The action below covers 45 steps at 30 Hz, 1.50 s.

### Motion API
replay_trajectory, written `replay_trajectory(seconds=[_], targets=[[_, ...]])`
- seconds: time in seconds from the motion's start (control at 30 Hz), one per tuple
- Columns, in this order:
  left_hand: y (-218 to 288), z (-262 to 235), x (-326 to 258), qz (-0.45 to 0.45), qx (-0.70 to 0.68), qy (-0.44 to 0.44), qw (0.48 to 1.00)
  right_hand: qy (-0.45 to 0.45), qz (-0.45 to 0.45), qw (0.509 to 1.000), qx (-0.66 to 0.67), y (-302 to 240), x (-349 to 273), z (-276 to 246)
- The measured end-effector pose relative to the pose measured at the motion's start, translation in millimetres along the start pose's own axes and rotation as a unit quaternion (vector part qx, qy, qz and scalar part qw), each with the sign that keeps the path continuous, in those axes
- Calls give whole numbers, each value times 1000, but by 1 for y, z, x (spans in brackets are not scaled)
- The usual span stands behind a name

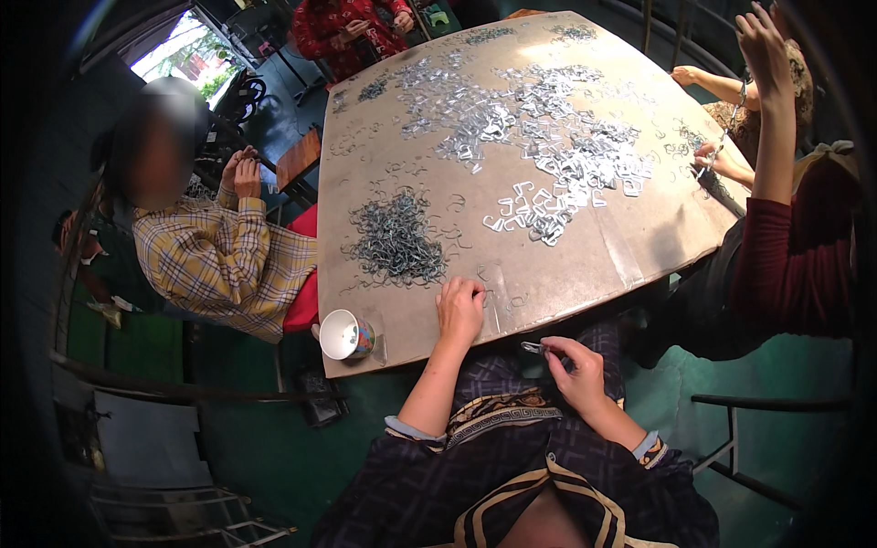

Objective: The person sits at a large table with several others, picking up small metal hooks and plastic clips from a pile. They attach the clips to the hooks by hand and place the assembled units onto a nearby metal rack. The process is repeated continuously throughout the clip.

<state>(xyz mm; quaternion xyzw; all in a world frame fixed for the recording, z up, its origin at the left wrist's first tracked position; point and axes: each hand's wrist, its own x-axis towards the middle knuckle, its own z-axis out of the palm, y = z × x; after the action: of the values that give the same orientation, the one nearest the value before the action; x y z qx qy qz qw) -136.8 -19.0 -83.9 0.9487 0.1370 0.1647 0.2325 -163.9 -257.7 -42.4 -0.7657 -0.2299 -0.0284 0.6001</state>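
Observation:
My left hand (459, 312) rests at the table's near edge, just right of a pile of small dark curved wire clips (399, 239). Its fingers are bent together and their tips touch the tabletop beside a few loose clips; whether one is between them is hidden. Over my lap, just off the table edge, my right hand (579, 373) pinches a small silver metal hook (532, 347) between thumb and fingers. Flat silver hooks of the same look (598, 163) lie spread in a broad heap across the middle of the table.
A paper cup (340, 335) stands at the near left corner of the cardboard-covered table (639, 251). A person in a plaid shirt (215, 260) sits at left, one in red (338, 36) at the far side. At right, a raised arm (767, 100) holds a chain of pieces.

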Motion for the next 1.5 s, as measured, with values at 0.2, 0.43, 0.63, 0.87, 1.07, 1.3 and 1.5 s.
replay_trajectory(seconds=[0.2,0.43,0.63,0.87,1.07,1.3,1.5], targets=[[-3,-5,2,-1,-63,-17,998,-9,0,1000,5,-5,8,-7],[25,-20,4,128,164,-55,977,-14,1,1000,7,-16,10,-12],[43,-25,26,154,246,-128,948,-21,-8,1000,9,-24,10,-12],[20,-46,34,-116,-244,-227,936,0,11,1000,13,-21,7,-10],[38,-62,6,-173,-512,-288,790,11,6,1000,8,-19,9,-7],[65,-72,-19,26,-422,-277,863,21,25,999,13,-23,16,-7],[87,-70,-32,83,-352,-198,911,20,6,1000,5,-22,15,-5]])
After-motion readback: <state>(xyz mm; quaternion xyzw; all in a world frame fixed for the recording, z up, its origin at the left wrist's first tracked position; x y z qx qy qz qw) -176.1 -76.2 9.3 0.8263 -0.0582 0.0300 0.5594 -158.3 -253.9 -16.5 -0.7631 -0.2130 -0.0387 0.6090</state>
